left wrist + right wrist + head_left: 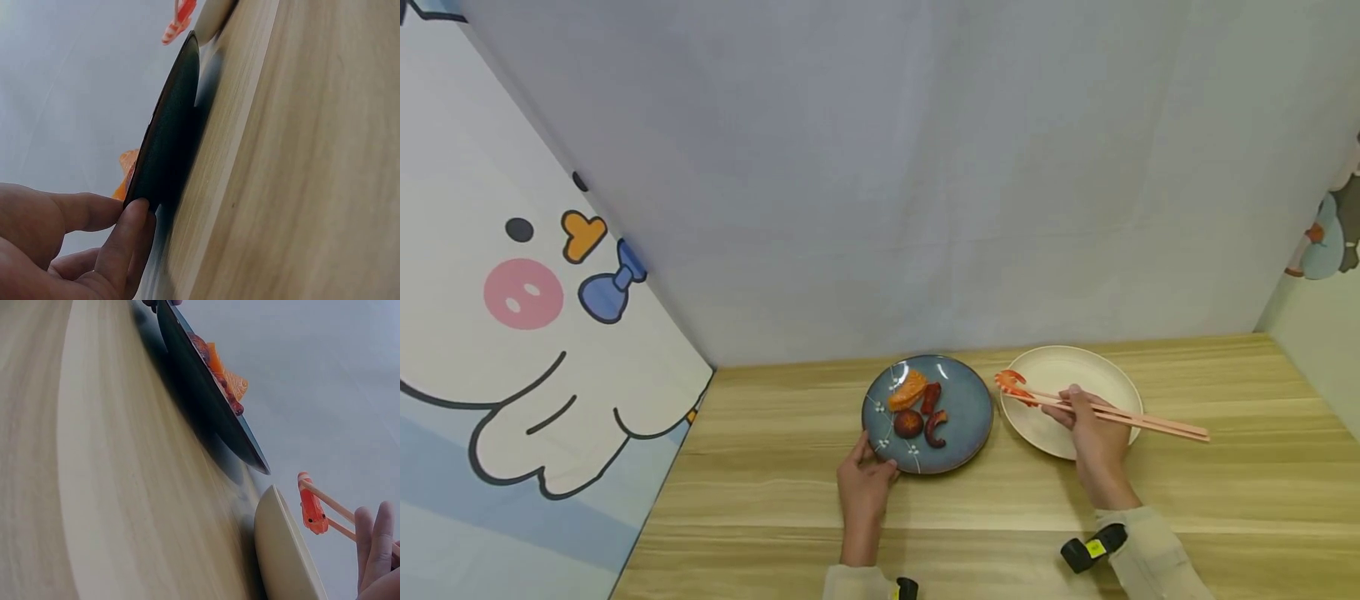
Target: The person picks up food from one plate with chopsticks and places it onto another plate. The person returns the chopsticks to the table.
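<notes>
My left hand pinches the near-left rim of a blue plate, thumb on top and fingers beneath. That plate carries an orange salmon-like slice, a dark red chunk, a round brown mushroom-like piece and a curled dark red tentacle-like piece. In the left wrist view its underside shows above the wooden table. My right hand holds a pair of chopsticks. Between their tips is a red-and-white shrimp, held over the left rim of a cream plate.
Both plates stand side by side on a wood-grain table. A grey cloth wall rises behind the table. To the left hangs a panel with a cartoon animal.
</notes>
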The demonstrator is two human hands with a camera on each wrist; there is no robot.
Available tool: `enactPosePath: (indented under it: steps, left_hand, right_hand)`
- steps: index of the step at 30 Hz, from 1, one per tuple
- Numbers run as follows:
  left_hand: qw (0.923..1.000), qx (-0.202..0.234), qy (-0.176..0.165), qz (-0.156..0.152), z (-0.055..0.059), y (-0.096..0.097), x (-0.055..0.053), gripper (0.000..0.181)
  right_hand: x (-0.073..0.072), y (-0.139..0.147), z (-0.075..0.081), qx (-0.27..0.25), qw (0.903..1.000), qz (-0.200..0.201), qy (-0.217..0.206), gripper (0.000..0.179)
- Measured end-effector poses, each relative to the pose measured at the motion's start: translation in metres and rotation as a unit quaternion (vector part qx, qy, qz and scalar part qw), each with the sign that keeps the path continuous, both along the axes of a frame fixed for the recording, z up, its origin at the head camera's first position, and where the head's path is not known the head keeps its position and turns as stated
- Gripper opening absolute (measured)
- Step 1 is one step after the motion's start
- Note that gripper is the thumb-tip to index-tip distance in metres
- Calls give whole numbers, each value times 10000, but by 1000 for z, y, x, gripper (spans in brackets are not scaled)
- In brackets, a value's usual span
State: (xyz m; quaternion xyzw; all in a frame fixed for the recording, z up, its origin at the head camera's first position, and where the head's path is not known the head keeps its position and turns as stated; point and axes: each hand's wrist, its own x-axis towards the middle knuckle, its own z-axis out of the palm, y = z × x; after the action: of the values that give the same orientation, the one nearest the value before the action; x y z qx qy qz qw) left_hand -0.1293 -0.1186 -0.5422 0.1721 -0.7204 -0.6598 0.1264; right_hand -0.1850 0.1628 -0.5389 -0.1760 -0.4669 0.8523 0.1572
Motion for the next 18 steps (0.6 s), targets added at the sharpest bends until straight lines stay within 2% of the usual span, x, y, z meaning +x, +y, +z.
enactPosePath:
  steps: [6,11,18]
  left_hand:
    - [9997,-38,-252,18,-1,0,-4,72]
    - [9996,-88,-258,46,-4,-1,-6,71]
    - [9998,-33,-212,28,-5,-1,-6,71]
  right_hand:
    - [-1,3,-1,4,10000,-62,-25,27]
    - [-3,7,-2,-21,9999,-142,44,31]
    - [-3,13,-3,12,9998,-171,-45,26]
